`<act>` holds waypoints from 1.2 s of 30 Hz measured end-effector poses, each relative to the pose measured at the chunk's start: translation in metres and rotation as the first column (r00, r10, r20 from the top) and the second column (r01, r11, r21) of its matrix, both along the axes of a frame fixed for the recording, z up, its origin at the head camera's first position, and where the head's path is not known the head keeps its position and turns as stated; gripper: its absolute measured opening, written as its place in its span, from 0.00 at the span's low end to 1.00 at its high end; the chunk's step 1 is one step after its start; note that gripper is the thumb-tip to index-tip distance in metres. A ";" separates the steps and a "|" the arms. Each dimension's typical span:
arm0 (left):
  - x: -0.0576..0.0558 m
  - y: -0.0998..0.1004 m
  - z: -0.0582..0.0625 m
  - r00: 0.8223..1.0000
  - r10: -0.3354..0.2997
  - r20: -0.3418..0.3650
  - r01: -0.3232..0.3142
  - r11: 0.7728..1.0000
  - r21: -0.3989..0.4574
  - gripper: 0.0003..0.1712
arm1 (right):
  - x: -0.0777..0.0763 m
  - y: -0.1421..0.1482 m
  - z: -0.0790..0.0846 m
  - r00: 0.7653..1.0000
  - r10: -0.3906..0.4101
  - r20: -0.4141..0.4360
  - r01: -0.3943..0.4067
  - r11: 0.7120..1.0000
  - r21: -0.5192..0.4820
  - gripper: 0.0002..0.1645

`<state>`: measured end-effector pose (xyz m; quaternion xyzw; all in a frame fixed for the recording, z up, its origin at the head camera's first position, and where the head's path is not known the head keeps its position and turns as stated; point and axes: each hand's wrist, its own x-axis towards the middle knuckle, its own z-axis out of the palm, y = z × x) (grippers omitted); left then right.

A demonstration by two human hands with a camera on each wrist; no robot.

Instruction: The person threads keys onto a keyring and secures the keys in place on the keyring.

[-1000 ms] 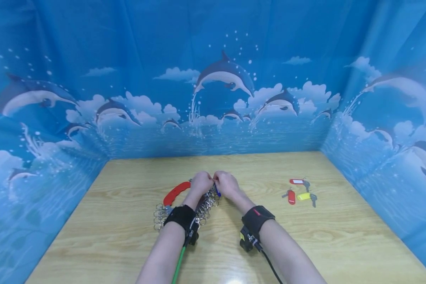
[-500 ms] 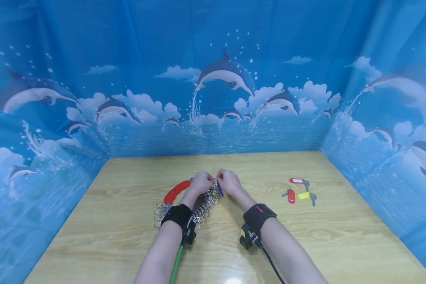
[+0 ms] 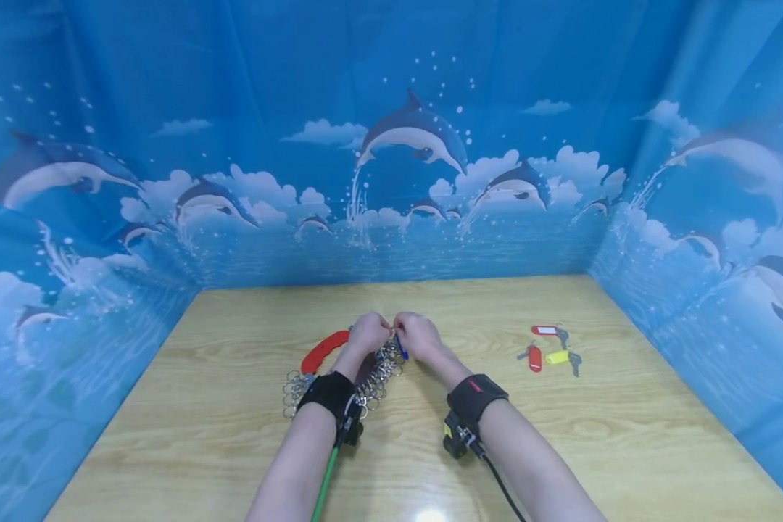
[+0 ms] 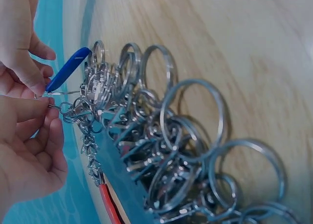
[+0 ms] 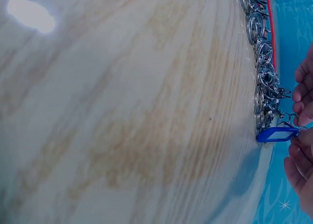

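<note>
In the head view my left hand (image 3: pixel 368 332) and right hand (image 3: pixel 417 335) meet fingertip to fingertip over the far side of a bunch of metal key rings and clasps (image 3: pixel 378 373). The left wrist view shows my left thumb and fingers pinching a small metal ring (image 4: pixel 55 106) linked to that bunch (image 4: pixel 176 145). My right fingers pinch the thin ring of a blue key tag (image 4: pixel 68 70). This tag (image 5: pixel 276 134) hangs beside the rings, its pale label window showing. Fingertips partly hide where the two small rings come together.
A red curved handle (image 3: pixel 325 351) lies left of the hands, attached to the rings. On the right of the wooden table (image 3: pixel 626 435) lie two red key tags (image 3: pixel 535 358) and a yellow key tag (image 3: pixel 557 357), with keys. A dolphin-print curtain (image 3: pixel 391 239) surrounds the table's back and sides.
My hands parted slightly half a second ago and are close together again now. The blue tag swung a little right, then back. The tags on the right stay put.
</note>
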<state>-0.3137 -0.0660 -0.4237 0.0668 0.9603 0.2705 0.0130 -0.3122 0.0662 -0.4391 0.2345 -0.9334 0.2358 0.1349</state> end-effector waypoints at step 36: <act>0.000 0.001 0.001 1.000 0.011 0.016 -0.010 1.000 -0.027 0.21 | -0.001 -0.001 -0.008 0.999 -0.018 0.033 0.020 0.998 -0.055 0.03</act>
